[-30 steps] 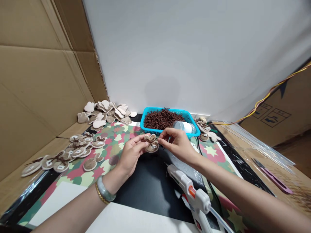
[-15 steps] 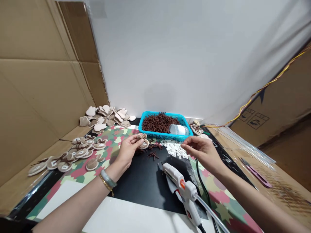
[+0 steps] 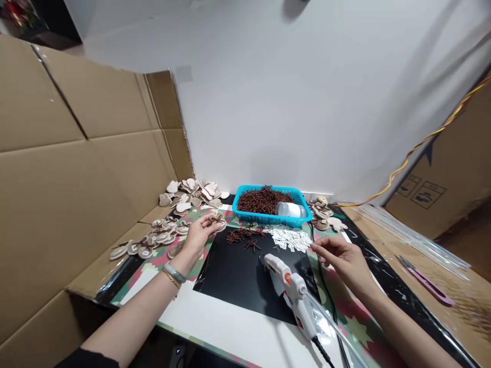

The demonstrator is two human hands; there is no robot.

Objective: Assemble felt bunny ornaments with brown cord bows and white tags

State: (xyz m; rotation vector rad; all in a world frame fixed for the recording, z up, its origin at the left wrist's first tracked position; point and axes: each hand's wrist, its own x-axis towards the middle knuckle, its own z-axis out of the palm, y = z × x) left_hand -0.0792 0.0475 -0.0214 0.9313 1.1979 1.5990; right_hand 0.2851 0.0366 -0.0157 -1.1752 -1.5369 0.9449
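Note:
My left hand (image 3: 199, 234) pinches a small felt piece with a brown bow (image 3: 218, 222), held over the left edge of the black mat (image 3: 238, 271). My right hand (image 3: 339, 254) has its thumb and index finger brought together beside the pile of small white labels (image 3: 291, 238); whether anything tiny is between the fingertips cannot be made out. Between the hands lie loose brown bows (image 3: 245, 236). A white glue gun (image 3: 287, 283) rests on the mat, nozzle pointing away from me.
Behind the mat stands a blue basket (image 3: 268, 220) of brown bows with a clear jar (image 3: 290, 210). Felt pieces (image 3: 195, 195) are heaped at the left, with bow-decorated ones (image 3: 161, 232) nearer. Pink-handled snips (image 3: 425, 282) lie right. Cardboard (image 3: 126, 153) walls the left side.
The view has swung left and tilted, bringing more cardboard and the table's front edge into sight. My right hand has moved from above the labels to their right side. My left hand keeps its piece.

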